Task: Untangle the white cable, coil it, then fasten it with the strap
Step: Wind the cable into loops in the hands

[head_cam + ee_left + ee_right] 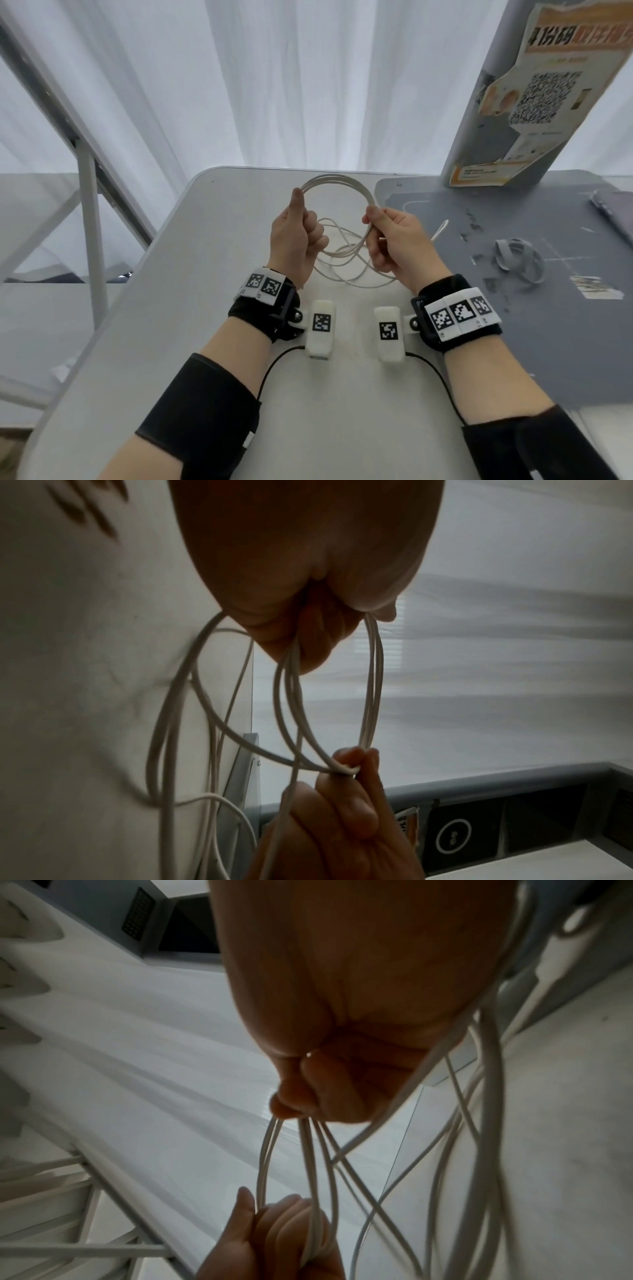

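Observation:
A thin white cable is wound in several round loops held up above the table between both hands. My left hand grips the left side of the coil, thumb raised and fingers curled round the strands. My right hand pinches the right side of the coil, thumb and fingers curled on the strands. Loose cable trails below the hands onto the table, with a plug end lying to the right. A grey strap lies curled on the dark mat at the right, apart from both hands.
The pale table has a rounded far edge; a dark grey mat covers its right part. A grey post with a torn poster stands at the back right. White curtains hang behind. A folding frame stands left.

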Available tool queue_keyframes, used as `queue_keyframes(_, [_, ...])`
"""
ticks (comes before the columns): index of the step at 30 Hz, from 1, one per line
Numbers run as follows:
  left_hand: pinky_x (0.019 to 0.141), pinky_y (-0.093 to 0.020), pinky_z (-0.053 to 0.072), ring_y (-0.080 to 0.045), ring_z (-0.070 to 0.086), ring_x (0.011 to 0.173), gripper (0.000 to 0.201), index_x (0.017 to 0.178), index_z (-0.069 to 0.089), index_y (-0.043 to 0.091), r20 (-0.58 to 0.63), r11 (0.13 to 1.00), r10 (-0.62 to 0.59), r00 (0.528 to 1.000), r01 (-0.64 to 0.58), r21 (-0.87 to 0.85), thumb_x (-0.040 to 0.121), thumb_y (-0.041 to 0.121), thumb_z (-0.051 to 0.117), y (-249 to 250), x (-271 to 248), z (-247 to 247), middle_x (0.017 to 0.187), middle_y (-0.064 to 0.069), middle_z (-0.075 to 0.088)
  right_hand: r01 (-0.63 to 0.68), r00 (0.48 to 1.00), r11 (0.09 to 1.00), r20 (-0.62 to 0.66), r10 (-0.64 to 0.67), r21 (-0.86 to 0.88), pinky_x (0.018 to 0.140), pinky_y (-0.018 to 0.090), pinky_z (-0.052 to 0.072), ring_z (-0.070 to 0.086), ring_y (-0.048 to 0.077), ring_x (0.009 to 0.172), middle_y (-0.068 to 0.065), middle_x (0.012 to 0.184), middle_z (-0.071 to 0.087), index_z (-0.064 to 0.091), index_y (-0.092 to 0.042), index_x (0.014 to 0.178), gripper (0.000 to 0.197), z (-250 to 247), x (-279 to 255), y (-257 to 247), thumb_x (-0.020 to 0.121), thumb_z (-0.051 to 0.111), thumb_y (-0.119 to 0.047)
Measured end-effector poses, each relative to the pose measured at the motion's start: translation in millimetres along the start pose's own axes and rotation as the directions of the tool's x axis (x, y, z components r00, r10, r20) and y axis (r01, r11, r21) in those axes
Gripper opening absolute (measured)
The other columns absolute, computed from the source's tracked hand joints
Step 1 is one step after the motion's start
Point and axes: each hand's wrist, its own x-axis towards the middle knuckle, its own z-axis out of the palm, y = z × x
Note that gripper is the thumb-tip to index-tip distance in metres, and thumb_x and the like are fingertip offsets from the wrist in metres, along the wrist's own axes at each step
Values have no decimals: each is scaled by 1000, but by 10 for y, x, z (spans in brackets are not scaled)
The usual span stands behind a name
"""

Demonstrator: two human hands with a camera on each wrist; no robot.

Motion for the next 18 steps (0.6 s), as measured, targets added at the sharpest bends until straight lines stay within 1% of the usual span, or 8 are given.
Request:
queue_keyframes(3, [44, -24, 19, -11, 15, 49, 46, 65, 31, 22, 41, 1000, 18, 999, -18, -2, 103, 41, 49, -2, -8, -11, 57, 5, 19, 53, 998, 998, 22, -53, 18, 38, 23, 36, 43, 20, 37, 8, 50, 52, 59, -8, 86, 27, 0, -2, -22, 105, 56, -28])
queue_keyframes(8, [48, -25, 21, -12, 16, 48, 46, 66, 30, 22, 98, 1000, 9, 995, -7, -15, 105, 40, 44, -56, -28, -20, 56, 5, 19, 151, 989, 988, 0, -151, -22, 38, 25, 38, 45, 21, 38, 8, 50, 53, 60, -7, 88, 28, 7, -34, 4, 105, 55, -28])
queue_keyframes(10, [47, -24, 32, -11, 17, 44, 47, 65, 29, 22, 119, 999, -9, 993, 14, -38, 106, 41, 41, -52, -29, -18, 54, 6, 18, 192, 981, 981, -5, -193, -39, 36, 24, 36, 49, 22, 39, 10, 52, 56, 60, -6, 91, 27, 16, -44, -5, 105, 54, -28])
queue_keyframes(11, [48, -25, 38, -11, 17, 43, 47, 65, 29, 22, 130, 999, -8, 991, 15, -51, 106, 41, 40, -49, -37, -24, 54, 6, 17, 210, 978, 976, -2, -211, -50, 36, 24, 35, 54, 24, 40, 11, 53, 58, 60, -6, 93, 26, 25, -55, -3, 106, 54, -28])
queue_keyframes(13, [52, -28, 46, -10, 17, 42, 47, 65, 29, 22, 153, 998, -1, 988, 12, -65, 107, 42, 38, -36, -46, -32, 52, 7, 17, 216, 976, 974, 5, -217, -71, 37, 25, 40, 66, 30, 48, 13, 57, 61, 59, -7, 97, 26, 36, -70, -4, 106, 53, -30])
queue_keyframes(14, [53, -29, 48, -10, 18, 41, 47, 65, 29, 22, 161, 998, 6, 987, 5, -69, 107, 42, 38, -35, -53, -34, 51, 7, 17, 210, 978, 975, 6, -210, -73, 39, 28, 47, 69, 34, 52, 13, 59, 62, 58, -8, 98, 25, 45, -83, -6, 106, 53, -31])
queue_keyframes(16, [53, -29, 48, -10, 18, 41, 47, 65, 29, 22, 170, 997, 31, 985, -18, -80, 107, 42, 38, -37, -65, -36, 51, 8, 18, 206, 979, 977, 10, -206, -62, 51, 39, 60, 72, 40, 58, 15, 60, 61, 57, -8, 98, 24, 60, -106, -12, 106, 53, -30])
queue_keyframes(18, [52, -29, 47, -10, 19, 41, 47, 65, 29, 22, 177, 995, 52, 983, -35, -99, 107, 41, 38, -38, -72, -40, 50, 8, 19, 238, 971, 969, 11, -238, -71, 62, 45, 63, 72, 43, 62, 13, 58, 59, 58, -9, 96, 22, 67, -105, -7, 106, 53, -28])
